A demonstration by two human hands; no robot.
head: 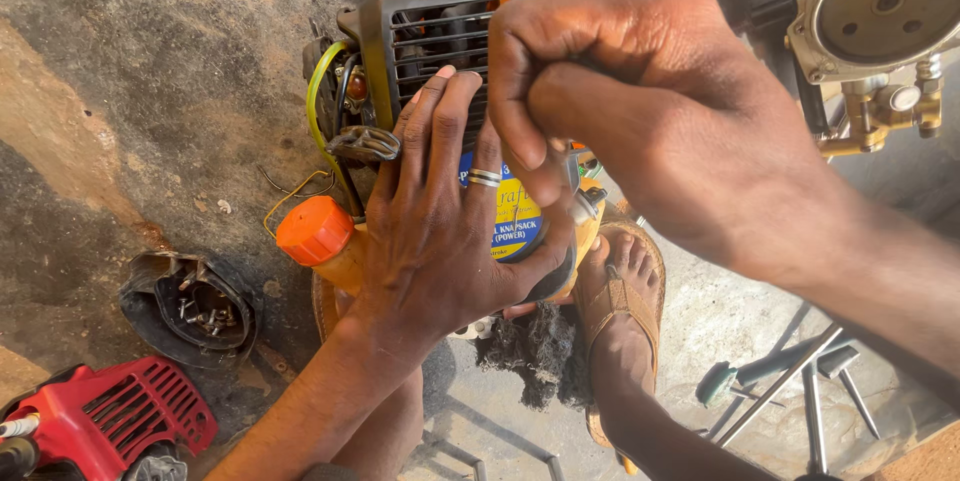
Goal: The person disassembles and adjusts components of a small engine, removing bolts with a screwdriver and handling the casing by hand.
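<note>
Orange-capped small engine [440, 51] stood on the floor | your left hand [440, 231] lay flat on it | right hand [600, 81] pinched something, perhaps a cord | sudden slip could topple it.

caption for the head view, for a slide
Left hand steadies a small engine on the ground while the right hand pinches at its top.

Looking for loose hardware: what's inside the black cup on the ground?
The black cup holds several small metal screws and bolts. Its far side lies in shadow, so anything there stays hidden.
</note>
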